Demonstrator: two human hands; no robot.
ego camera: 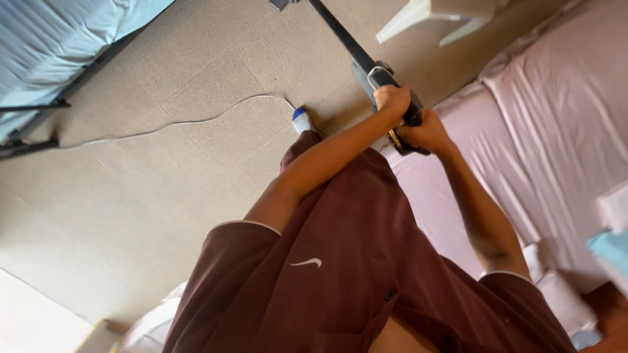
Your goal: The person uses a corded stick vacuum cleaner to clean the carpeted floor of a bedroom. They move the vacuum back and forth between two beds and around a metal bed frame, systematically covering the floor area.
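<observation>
A dark stick vacuum point(364, 68) slants from the top of the view down to my hands, its long tube point(333, 27) reaching toward the top edge. My left hand point(391, 99) is wrapped around the upper part of its handle. My right hand point(425, 131) grips the lower end of the handle, just under the left hand. Both arms stretch forward over my maroon shirt and shorts point(340, 248). My foot in a white and blue sock point(302, 120) rests on the carpet, left of the vacuum body.
Beige carpet point(131, 189) covers the floor. A thin white cable point(196, 121) snakes across it. A bed with a pink sheet point(556, 111) lies at the right, a light blue bed on a black frame point(46, 46) at the top left, white plastic chair legs point(425, 16) at the top.
</observation>
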